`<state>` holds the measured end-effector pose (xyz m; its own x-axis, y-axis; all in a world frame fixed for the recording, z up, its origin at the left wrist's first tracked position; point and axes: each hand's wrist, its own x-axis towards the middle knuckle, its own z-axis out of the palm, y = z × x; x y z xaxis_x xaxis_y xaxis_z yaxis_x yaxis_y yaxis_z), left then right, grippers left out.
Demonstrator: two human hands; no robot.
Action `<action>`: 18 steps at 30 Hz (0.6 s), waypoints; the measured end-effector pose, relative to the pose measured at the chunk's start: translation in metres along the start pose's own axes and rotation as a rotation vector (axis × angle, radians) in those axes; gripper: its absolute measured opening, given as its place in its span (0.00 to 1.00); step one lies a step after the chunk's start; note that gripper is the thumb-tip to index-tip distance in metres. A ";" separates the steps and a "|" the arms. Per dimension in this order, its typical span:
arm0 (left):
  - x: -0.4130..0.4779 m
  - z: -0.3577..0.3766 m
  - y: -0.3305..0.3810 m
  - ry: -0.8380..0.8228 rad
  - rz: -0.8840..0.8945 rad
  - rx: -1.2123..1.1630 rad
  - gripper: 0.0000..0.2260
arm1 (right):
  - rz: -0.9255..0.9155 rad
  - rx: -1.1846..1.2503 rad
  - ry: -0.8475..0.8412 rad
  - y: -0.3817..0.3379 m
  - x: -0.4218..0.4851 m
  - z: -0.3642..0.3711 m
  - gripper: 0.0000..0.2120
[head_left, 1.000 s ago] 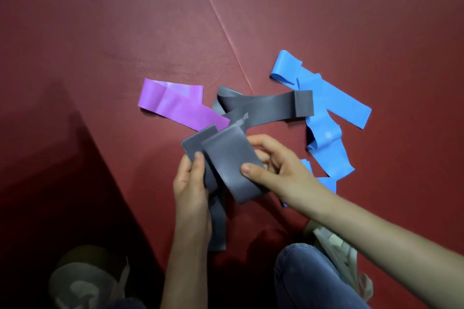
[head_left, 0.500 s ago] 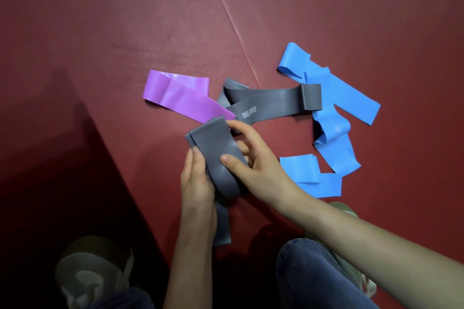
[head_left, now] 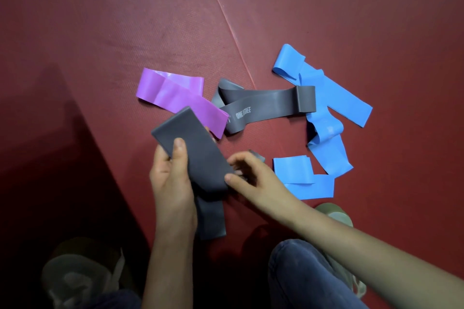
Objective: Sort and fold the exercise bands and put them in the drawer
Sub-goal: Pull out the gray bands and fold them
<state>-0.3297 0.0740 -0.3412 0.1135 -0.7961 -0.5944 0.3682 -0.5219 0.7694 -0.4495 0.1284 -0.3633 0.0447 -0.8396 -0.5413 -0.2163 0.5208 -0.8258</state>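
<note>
Head camera, looking steeply down, close above floor mat [head_left: 125,32].

The right hand [head_left: 248,175] is blurred; the grey band [head_left: 193,150] hides fingers of the left hand [head_left: 170,180].

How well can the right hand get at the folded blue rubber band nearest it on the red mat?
Probably yes: the folded blue rubber band lies uncovered beside the right hand, though that hand pinches the folded grey rubber band.

held band [head_left: 193,155] front | loose band [head_left: 271,105] behind, on mat [head_left: 125,20] | band heap [head_left: 329,155] right
</note>
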 end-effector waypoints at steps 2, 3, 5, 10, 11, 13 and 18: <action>0.001 -0.001 0.003 -0.011 0.019 0.005 0.05 | -0.064 -0.305 -0.059 0.015 -0.004 -0.006 0.18; 0.001 -0.001 0.003 -0.018 0.026 0.021 0.04 | -0.095 -0.413 -0.092 0.020 -0.004 -0.008 0.21; 0.000 0.000 0.003 -0.017 0.031 0.038 0.03 | -0.090 -0.531 -0.056 0.024 -0.003 -0.009 0.22; 0.001 -0.003 0.010 -0.016 0.056 0.022 0.07 | -0.166 -0.675 0.120 0.021 -0.004 -0.010 0.13; 0.003 -0.005 0.012 -0.017 0.065 0.023 0.08 | -0.133 -0.612 0.107 0.020 -0.007 -0.011 0.11; 0.004 -0.007 0.013 -0.014 0.085 0.037 0.10 | -0.036 -0.377 0.027 0.015 -0.013 -0.010 0.14; 0.002 -0.009 0.008 -0.041 0.054 0.054 0.07 | 0.203 0.263 -0.257 0.009 -0.022 0.018 0.14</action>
<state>-0.3178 0.0715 -0.3382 0.0936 -0.8347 -0.5427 0.3125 -0.4929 0.8120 -0.4346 0.1548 -0.3615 0.2756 -0.6675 -0.6917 0.0095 0.7214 -0.6924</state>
